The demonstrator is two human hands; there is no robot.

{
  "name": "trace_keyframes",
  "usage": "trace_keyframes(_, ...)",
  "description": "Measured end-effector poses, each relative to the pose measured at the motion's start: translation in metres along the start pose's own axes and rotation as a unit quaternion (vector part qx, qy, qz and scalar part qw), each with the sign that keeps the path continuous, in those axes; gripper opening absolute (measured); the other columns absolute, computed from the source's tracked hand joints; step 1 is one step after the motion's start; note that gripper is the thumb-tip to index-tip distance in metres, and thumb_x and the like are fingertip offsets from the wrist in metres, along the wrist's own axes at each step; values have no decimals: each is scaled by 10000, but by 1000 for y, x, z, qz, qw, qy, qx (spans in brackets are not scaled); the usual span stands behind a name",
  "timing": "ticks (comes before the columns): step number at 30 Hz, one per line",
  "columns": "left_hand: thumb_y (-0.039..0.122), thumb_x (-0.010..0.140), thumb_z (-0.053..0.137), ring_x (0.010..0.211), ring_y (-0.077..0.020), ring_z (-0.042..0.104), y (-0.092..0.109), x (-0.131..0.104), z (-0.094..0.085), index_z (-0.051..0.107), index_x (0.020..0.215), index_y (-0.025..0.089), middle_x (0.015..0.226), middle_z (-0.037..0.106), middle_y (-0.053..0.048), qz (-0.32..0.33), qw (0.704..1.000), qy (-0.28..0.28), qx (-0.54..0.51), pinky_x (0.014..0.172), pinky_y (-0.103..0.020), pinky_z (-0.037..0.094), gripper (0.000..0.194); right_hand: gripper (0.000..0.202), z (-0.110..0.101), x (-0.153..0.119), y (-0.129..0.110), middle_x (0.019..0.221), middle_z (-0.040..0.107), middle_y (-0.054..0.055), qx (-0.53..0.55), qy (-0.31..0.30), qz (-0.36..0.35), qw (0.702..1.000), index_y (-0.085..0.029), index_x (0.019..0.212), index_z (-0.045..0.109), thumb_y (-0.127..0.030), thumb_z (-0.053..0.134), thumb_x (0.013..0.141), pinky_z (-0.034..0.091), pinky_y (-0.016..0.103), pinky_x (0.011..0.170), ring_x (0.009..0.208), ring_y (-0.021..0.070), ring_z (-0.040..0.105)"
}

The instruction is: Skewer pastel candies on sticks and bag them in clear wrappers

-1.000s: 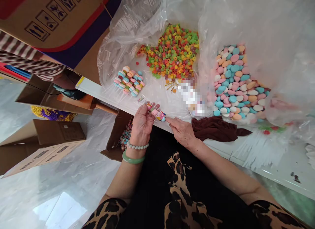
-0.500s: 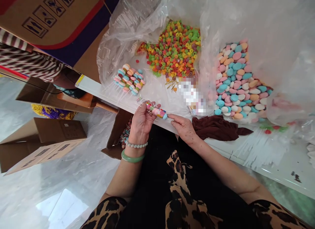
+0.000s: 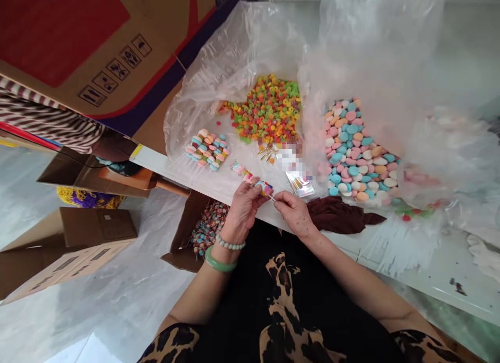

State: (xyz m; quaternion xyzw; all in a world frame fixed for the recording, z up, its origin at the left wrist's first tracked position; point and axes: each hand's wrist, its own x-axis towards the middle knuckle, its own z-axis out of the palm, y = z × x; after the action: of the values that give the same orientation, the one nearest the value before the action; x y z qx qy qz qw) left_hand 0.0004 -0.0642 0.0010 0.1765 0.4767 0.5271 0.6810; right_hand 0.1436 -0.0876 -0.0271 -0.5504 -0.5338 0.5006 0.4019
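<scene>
Over the table's front edge, my left hand [image 3: 245, 207] is closed around a candy skewer [image 3: 265, 188] in a printed clear wrapper, its far end sticking out beyond the fingers. At the skewer's near end, my right hand [image 3: 295, 213] pinches a thin white stick [image 3: 272, 198]. Just past the hands lie gold twist ties [image 3: 267, 154] and a stack of shiny wrappers [image 3: 300, 183], partly blurred. Several unwrapped candy skewers [image 3: 208, 150] lie side by side to the left. A brown cloth [image 3: 338, 214] is bunched by my right wrist.
Ring gummies [image 3: 269, 110] and pastel oval candies [image 3: 357, 149] are heaped in clear plastic bags. White sticks [image 3: 408, 246] lie at the right. Below the table edge, a cardboard box [image 3: 182, 227] holds many candy skewers. A large carton [image 3: 117, 45] and a person's striped clothing [image 3: 47, 113] are at the left.
Both hands have come a little nearer with the wrapped skewer. My right hand, earlier at the skewer's end candy, now pinches the stick. The camera view has shifted.
</scene>
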Motion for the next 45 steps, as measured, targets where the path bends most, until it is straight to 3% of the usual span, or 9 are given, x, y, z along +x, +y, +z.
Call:
trace_keyframes(6,212,597,836,463,-68,541,17,15,7,571,880,159,634,606,49,27,996,-31,82,485,-196,418,391,113,-2,16,-13,587,508,-57,9,8,8,1000,-222,796,622,-296,546,755,390,256,527,504,123,470)
trace_keyframes(11,161,556,804,369,-12,357,19,24,14,530,718,150,525,501,74,-71,993,-73,52,407,-166,247,318,440,5,37,-18,615,526,-69,-90,40,-49,994,-212,1204,600,-220,517,771,447,267,615,573,141,525)
trace_keyframes(14,139,556,765,360,5,255,23,27,14,505,637,151,476,410,96,-83,993,-69,40,401,-173,166,273,393,6,50,-22,710,616,-23,-158,20,-98,982,-239,1170,652,-194,482,819,477,282,685,683,163,590)
trace_keyframes(19,204,558,841,583,-74,531,40,34,4,656,840,153,733,612,9,-91,990,-103,8,560,-208,411,341,340,12,59,-35,865,657,82,-288,-12,-249,925,-199,1071,695,-141,394,923,492,304,742,825,205,623)
trace_keyframes(24,450,602,844,613,-109,535,39,47,-3,644,654,131,645,590,-7,-64,997,1,-40,615,-249,432,381,313,22,49,-39,850,649,89,-277,-66,-302,910,-184,1044,675,-132,386,936,506,323,752,807,207,616)
trace_keyframes(31,436,604,852,696,-118,570,33,40,13,754,893,133,749,666,-26,13,999,-7,-28,683,-249,431,430,214,20,64,-46,934,665,19,36,-26,-19,999,-221,993,620,-368,624,837,472,288,707,769,147,589)
trace_keyframes(36,591,733,718,516,-113,500,36,34,12,701,1166,176,503,537,44,-23,994,-104,8,610,-262,410,600,290,28,77,-48,518,465,-71,353,-139,179,908,-195,708,523,-400,725,737,270,210,459,454,68,362)
trace_keyframes(41,505,642,827,1167,-277,576,42,24,-4,750,800,142,1154,695,-140,-48,972,-231,13,1013,-338,389,403,415,17,65,-42,398,235,-112,415,-324,322,787,-207,591,371,-395,622,863,169,212,412,357,47,138)
trace_keyframes(45,432,671,819,1201,-309,568,36,17,-11,725,724,142,1163,701,-146,-48,967,-249,27,1091,-395,328,309,401,8,51,-39,406,323,-82,317,-282,304,853,-215,614,436,-497,595,849,201,235,421,363,74,231)
